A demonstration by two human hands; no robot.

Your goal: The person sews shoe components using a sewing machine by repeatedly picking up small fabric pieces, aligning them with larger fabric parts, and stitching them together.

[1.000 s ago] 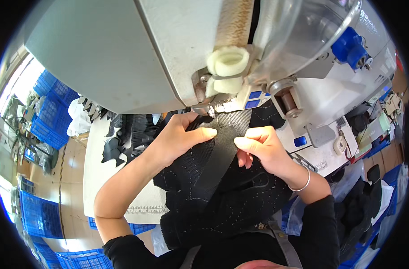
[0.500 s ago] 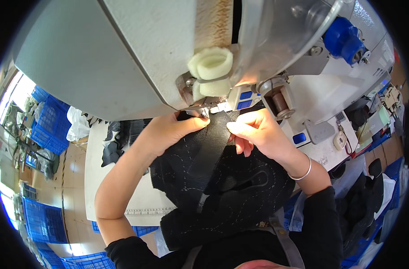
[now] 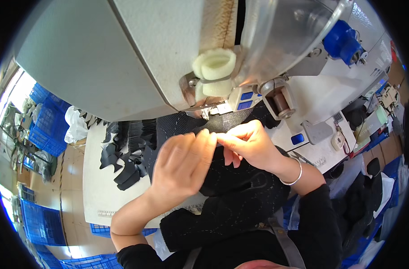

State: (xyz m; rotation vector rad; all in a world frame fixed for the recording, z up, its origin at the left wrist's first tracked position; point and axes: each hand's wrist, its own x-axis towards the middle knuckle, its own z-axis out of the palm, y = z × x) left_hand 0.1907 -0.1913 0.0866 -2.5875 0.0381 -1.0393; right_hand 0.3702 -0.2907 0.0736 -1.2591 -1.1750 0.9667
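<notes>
Both left hand [image 3: 179, 163], hold unclear, and right hand [image 3: 254, 145], pinching, contents hidden, are seemingly positioning black fabric [image 3: 240, 193] near the sewing machine [image 3: 92, 58]; feeding probably demands flatness.

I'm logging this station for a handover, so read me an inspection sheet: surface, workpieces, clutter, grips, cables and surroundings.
Surface: white table, with a ruler strip near its front edge.
Job's things: black fabric with pale dashed lines, spread from the sewing machine toward the lap.
Clutter: black cut pieces heaped at left; small pale gadget at right.
Left grip: blurred, over the fabric, fingertips close to the other hand's.
Right grip: thumb and finger brought together; anything between them can't be made out.
Cables: nothing seen beyond the gadget's cord.
Surroundings: blue crates and a white bag at left.
</notes>
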